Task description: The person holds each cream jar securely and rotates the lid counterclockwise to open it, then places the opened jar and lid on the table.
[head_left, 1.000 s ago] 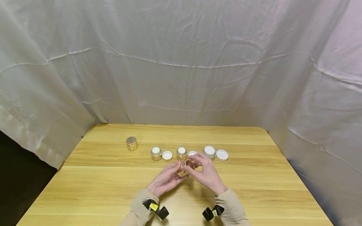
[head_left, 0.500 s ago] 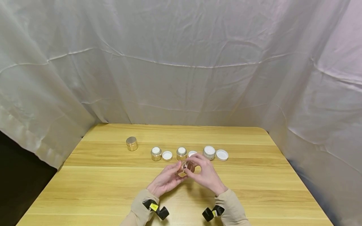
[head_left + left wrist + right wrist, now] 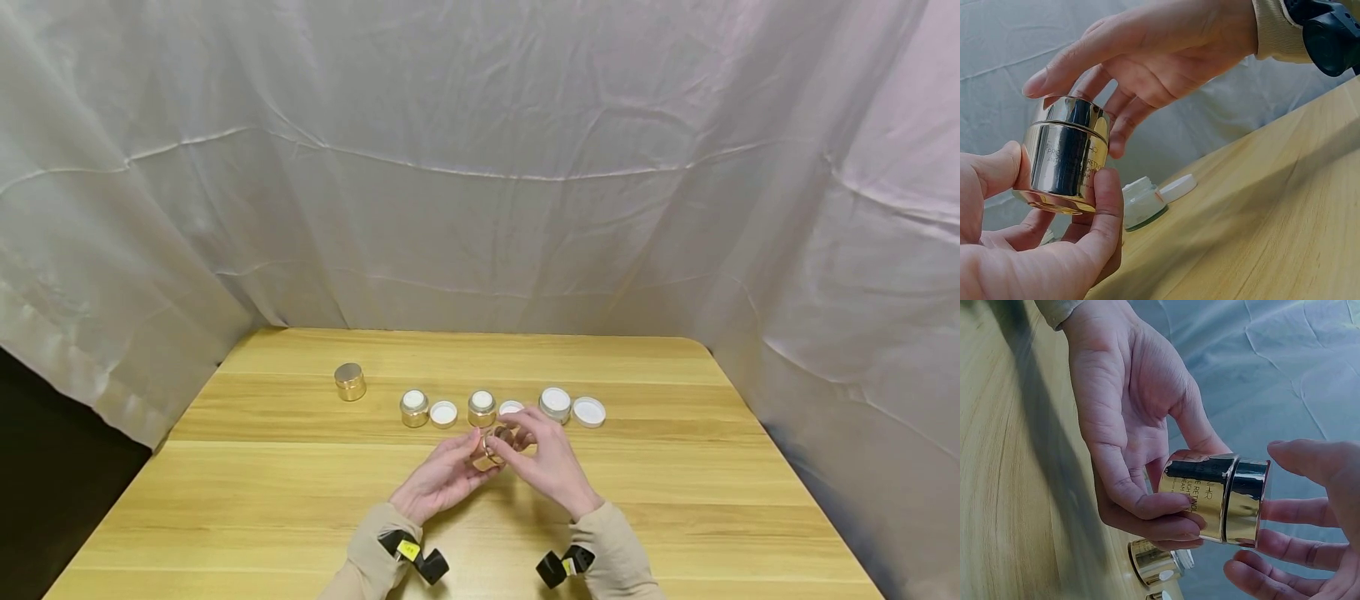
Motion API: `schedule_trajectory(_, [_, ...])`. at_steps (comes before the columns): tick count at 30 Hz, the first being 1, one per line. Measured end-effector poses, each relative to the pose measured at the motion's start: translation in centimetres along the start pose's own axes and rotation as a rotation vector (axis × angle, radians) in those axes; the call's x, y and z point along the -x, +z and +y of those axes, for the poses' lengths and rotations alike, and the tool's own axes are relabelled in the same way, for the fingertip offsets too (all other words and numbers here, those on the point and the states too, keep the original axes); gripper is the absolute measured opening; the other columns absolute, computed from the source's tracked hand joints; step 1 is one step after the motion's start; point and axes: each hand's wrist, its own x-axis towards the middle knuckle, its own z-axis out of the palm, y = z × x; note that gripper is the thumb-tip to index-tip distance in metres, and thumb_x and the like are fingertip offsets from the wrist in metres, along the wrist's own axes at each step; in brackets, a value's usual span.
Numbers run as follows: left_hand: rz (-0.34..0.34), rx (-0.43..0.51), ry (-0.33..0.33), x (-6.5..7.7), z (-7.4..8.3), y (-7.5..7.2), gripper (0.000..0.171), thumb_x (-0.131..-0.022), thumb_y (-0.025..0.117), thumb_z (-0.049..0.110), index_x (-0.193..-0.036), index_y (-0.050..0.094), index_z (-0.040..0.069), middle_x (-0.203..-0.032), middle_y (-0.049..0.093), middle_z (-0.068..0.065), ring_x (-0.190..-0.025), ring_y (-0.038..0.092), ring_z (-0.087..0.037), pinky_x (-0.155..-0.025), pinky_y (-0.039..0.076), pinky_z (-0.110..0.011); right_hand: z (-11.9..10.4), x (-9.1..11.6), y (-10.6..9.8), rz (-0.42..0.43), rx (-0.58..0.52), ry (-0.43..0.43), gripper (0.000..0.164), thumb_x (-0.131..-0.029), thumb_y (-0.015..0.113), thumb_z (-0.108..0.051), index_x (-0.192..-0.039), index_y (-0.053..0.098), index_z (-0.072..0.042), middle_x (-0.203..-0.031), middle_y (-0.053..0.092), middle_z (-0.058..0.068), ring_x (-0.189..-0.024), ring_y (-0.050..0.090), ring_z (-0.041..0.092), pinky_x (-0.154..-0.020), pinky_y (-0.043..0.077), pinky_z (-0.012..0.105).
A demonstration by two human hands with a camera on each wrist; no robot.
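My left hand grips a gold cream jar by its lower body, thumb on one side and fingers round the other. Printed lettering shows on the jar's side, and it is held tilted above the table. The gold lid sits on the jar, with a thin seam between them. Around that lid, my right hand is loosely spread. In the right wrist view its thumb stands apart from the lid, while fingertips are at or close to the lid's top; contact is unclear.
On the wooden table stand three lidless jars in a row, each with a white-lined lid beside it. A lidded gold jar stands farther left. Grey curtain encloses the back and sides.
Half a second ago my right fingers were closed further round the lid; now they are spread wider. The jar's tilt shifts slightly, and my left hand stays in place.
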Motion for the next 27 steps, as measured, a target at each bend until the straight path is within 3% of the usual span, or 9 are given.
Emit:
schedule_trajectory(7, [0.014, 0.007, -0.003, -0.03, 0.01, 0.01, 0.02, -0.103, 0.055, 0.024, -0.116, 0.066, 0.013, -0.123, 0.064, -0.004, -0.115, 0.064, -0.015, -0.107, 0.053, -0.029, 0.2, -0.03, 0.13, 0.013, 0.008, -0.021, 0.034, -0.085, 0.08, -0.021, -0.11, 0.073, -0.001, -0.098, 0.071, 0.01, -0.075, 0.067, 0.021, -0.066, 0.06, 0.023])
schedule_trajectory(17, [0.007, -0.008, -0.001, 0.02, 0.02, -0.02, 0.022, -0.104, 0.054, 0.025, -0.116, 0.069, 0.015, -0.121, 0.066, -0.001, -0.113, 0.064, -0.013, -0.105, 0.053, -0.027, -0.18, 0.0, -0.13, -0.052, 0.038, -0.066, 0.033, -0.082, 0.08, -0.017, -0.113, 0.073, -0.01, -0.109, 0.07, 0.002, -0.099, 0.067, 0.024, -0.086, 0.06, 0.031])
schedule_trajectory(27, [0.011, -0.007, -0.001, 0.03, 0.03, 0.04, 0.023, -0.104, 0.053, 0.025, -0.116, 0.068, 0.013, -0.12, 0.064, -0.001, -0.11, 0.064, -0.012, -0.104, 0.054, -0.027, -0.08, -0.03, -0.06, -0.036, 0.002, -0.025, 0.039, -0.085, 0.08, -0.024, -0.117, 0.071, -0.005, -0.107, 0.069, 0.008, -0.088, 0.067, 0.022, -0.078, 0.061, 0.028])
